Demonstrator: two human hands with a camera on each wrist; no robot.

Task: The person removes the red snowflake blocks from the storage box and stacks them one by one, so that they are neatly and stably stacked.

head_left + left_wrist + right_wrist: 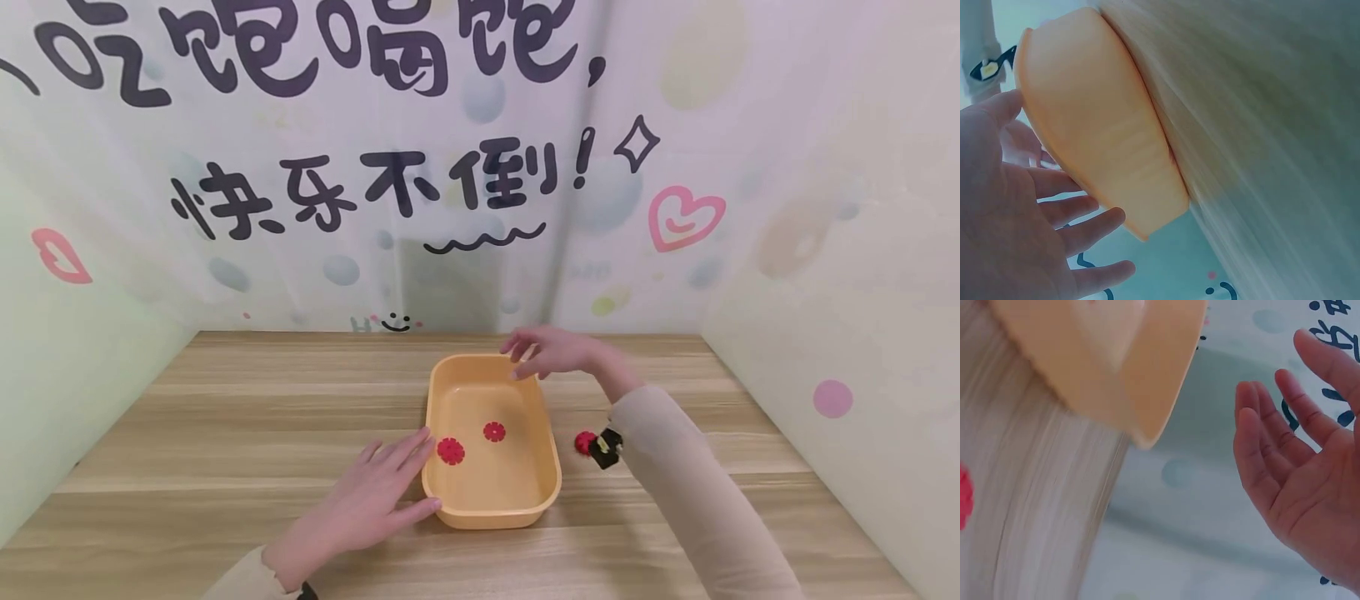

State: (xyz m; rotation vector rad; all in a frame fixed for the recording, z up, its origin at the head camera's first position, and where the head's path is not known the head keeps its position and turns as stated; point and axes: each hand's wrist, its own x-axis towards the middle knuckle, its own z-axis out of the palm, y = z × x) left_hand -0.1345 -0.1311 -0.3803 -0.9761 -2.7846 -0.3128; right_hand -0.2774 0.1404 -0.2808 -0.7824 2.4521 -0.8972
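Observation:
A yellow-orange plastic basin (491,492) stands on the wooden table with two red flower-shaped pieces (451,451) (494,432) inside. My left hand (367,496) rests its fingertips on the basin's left rim, fingers fairly straight; in the left wrist view the fingers of that hand (1035,206) lie along the outer wall (1097,119). Above the basin's far right corner hangs my right hand (551,350), fingers loosely bent. The right wrist view shows this hand (1304,456) holding nothing, apart from the basin (1166,369).
Another red piece (584,442) lies on the table right of the basin, partly hidden by the black wrist device (606,448) on the right sleeve. A printed curtain (480,283) hangs behind the table (247,417), with pale walls at both sides.

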